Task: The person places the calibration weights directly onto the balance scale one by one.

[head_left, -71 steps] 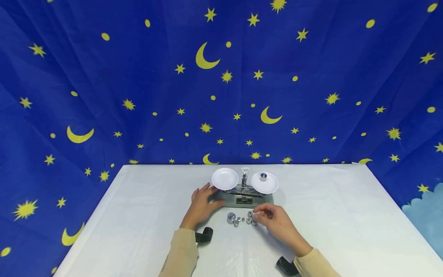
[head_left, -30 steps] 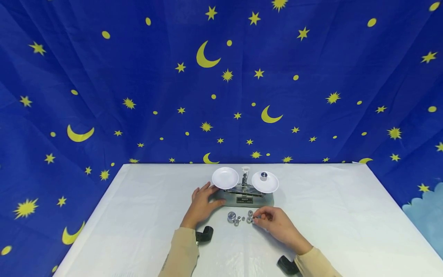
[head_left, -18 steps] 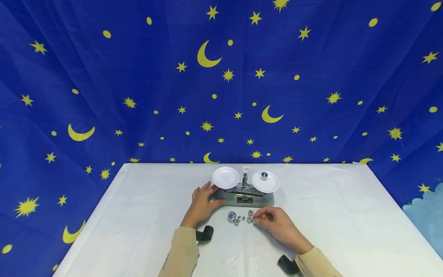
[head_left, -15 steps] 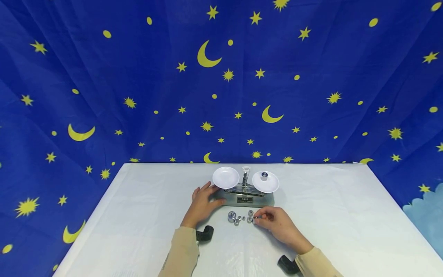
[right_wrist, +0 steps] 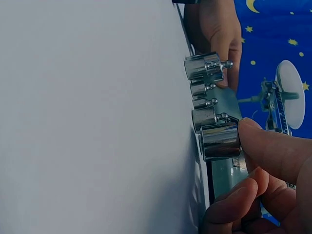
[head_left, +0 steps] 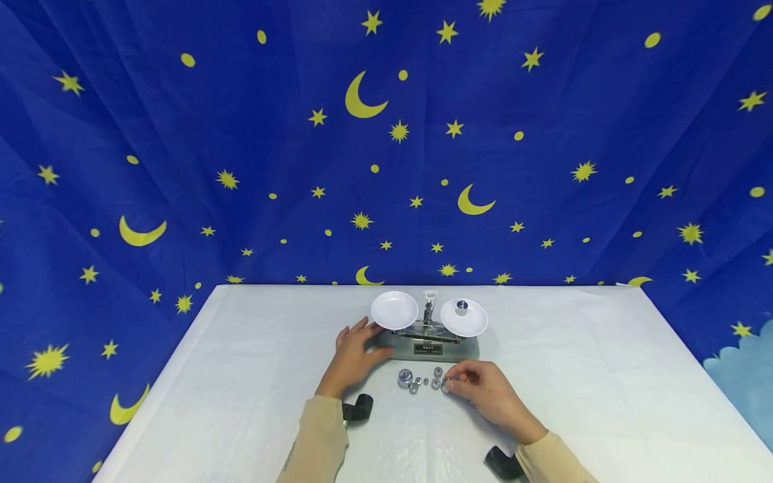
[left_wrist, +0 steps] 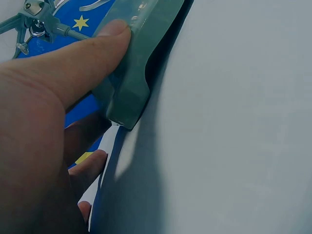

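Metal weight: at the front of the balance base [head_left: 398, 350]; I see the right hand [head_left: 490, 397] pinch the weight [right_wrist: 220, 142] near its top. Whether its underside touches the white table [head_left: 574, 349], I cannot tell.
Pinch: I'd want the knob held squarely and any travel straight up or down, since a smaller weight [right_wrist: 204, 118] stands just beside it.
Left hand [head_left: 351, 359]: thumb straight along the base, other fingers loose about its left end, uncurled; I judge a light, steady press best.
Right forearm: slants in from lower right, wrist low, spare fingers tucked under.
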The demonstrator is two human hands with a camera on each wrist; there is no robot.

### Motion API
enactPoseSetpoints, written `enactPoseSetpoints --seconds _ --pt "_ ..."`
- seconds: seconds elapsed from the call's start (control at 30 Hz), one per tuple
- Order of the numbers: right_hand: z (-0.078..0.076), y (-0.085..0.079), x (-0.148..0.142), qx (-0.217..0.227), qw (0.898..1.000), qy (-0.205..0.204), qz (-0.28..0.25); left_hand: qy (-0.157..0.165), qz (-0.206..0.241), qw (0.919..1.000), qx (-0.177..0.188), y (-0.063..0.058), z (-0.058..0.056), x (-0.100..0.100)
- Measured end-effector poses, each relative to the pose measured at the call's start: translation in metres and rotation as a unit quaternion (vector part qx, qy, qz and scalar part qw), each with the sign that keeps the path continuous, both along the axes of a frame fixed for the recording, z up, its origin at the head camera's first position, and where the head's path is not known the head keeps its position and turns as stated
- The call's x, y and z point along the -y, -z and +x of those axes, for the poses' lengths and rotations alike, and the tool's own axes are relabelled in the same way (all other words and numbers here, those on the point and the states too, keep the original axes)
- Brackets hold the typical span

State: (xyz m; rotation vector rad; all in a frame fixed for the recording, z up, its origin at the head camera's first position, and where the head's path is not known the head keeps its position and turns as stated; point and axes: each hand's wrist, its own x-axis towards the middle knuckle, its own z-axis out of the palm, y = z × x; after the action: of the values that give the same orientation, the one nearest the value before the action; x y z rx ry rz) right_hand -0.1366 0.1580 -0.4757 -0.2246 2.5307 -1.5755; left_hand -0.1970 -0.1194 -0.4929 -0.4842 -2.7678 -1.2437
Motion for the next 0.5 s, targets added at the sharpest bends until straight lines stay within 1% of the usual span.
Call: enactPoseSetpoints --seconds 0.1,0.5 --pt "0.000 -0.001 0.000 0.004 1.000 0.002 0.006 0.000 0.002 1.0000 0.002 0.000 0.000 -0.001" --pt "0.001 -0.011 -0.003 0.006 1.000 -0.006 0.001 -0.004 0.002 1.0000 0.006 0.000 0.000 -0.001"
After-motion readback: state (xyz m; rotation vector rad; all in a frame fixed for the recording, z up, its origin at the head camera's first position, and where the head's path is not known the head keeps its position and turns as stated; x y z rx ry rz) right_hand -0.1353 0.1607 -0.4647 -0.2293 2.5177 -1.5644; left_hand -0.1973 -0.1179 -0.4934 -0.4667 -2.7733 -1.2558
